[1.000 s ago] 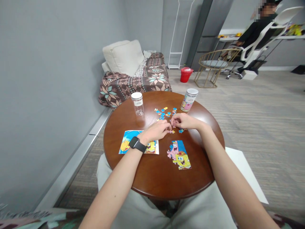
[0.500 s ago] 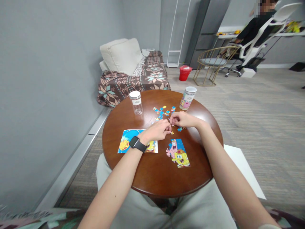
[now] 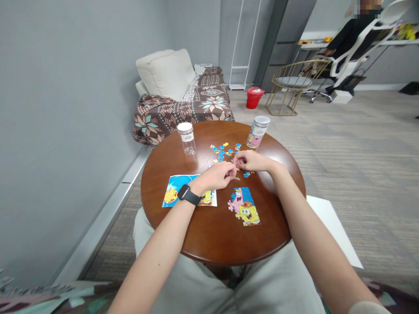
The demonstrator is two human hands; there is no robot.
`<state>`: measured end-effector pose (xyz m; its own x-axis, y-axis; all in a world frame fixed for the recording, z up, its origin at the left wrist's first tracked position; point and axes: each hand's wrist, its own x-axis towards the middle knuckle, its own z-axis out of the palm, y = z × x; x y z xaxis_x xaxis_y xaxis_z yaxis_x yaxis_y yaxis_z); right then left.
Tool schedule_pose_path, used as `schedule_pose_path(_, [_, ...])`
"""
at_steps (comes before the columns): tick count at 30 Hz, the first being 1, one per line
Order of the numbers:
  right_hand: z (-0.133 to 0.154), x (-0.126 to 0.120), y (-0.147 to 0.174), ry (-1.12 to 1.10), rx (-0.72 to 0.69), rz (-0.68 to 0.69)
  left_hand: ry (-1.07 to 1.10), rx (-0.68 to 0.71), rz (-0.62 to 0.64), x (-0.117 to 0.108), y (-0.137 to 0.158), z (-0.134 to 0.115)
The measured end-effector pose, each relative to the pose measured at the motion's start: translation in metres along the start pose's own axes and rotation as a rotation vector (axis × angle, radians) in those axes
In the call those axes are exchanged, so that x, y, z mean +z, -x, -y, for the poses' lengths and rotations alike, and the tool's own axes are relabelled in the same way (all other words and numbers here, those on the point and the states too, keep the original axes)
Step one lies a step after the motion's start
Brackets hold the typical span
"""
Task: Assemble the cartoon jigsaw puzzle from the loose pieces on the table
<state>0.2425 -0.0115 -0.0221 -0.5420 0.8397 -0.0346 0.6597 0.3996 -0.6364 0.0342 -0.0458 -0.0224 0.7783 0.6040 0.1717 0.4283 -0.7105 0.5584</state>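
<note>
My left hand (image 3: 218,175), with a black watch on its wrist, pinches a small puzzle piece (image 3: 237,178) at its fingertips. Close beside it, my right hand (image 3: 251,161) is closed in a pinch over the loose pieces; what its fingertips hold is hidden. Several loose puzzle pieces (image 3: 221,153) are scattered beyond the hands, mostly blue and yellow. Nearer to me lies a partly joined puzzle (image 3: 248,211) with a pink and a yellow cartoon figure. Under my left wrist sits a printed picture sheet (image 3: 173,190), partly covered.
On the round brown table (image 3: 209,235) stand a clear jar (image 3: 189,144) at the back left and a picture-printed jar (image 3: 256,136) at the back right. Beyond are a covered sofa (image 3: 183,109), a red bin (image 3: 253,99), a gold-framed chair (image 3: 291,83) and a seated person (image 3: 350,35).
Both hands keep nearly the same place close together. The piece at my left fingertips has tilted and now shows more edge-on. The whole view has shifted slightly.
</note>
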Motion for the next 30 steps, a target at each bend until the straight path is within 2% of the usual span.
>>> schedule_pose_path(6, [-0.004, 0.004, -0.004, 0.019, -0.019, -0.047, 0.049, -0.046, -0.144, -0.020, 0.002, -0.005])
schedule_pose_path(8, [-0.003, 0.006, -0.005, 0.024, -0.030, -0.077, 0.062, -0.100, -0.116, -0.029, 0.007, -0.018])
schedule_pose_path(11, [-0.001, 0.007, -0.006, 0.022, -0.057, -0.109, 0.054, -0.182, -0.078, -0.032, 0.025, -0.052])
schedule_pose_path(14, [-0.002, 0.007, -0.007, -0.004, -0.066, -0.116, 0.126, -0.285, -0.115, -0.014, 0.051, -0.086])
schedule_pose_path(17, [-0.004, 0.008, -0.007, -0.025, -0.075, -0.118, 0.212, -0.344, -0.135, 0.015, 0.074, -0.102])
schedule_pose_path(20, [-0.005, 0.010, -0.007, -0.034, -0.092, -0.127, 0.291, -0.370, -0.161, 0.038, 0.087, -0.097])
schedule_pose_path(22, [-0.003, 0.011, -0.006, -0.039, -0.106, -0.151, 0.322, -0.378, -0.190, 0.045, 0.091, -0.091])
schedule_pose_path(27, [0.005, 0.003, -0.005, -0.065, -0.103, -0.297, 0.330, -0.367, -0.219, 0.049, 0.097, -0.088])
schedule_pose_path(30, [0.020, -0.004, 0.008, -0.045, -0.049, -0.267, 0.329, -0.369, -0.260, 0.051, 0.101, -0.089])
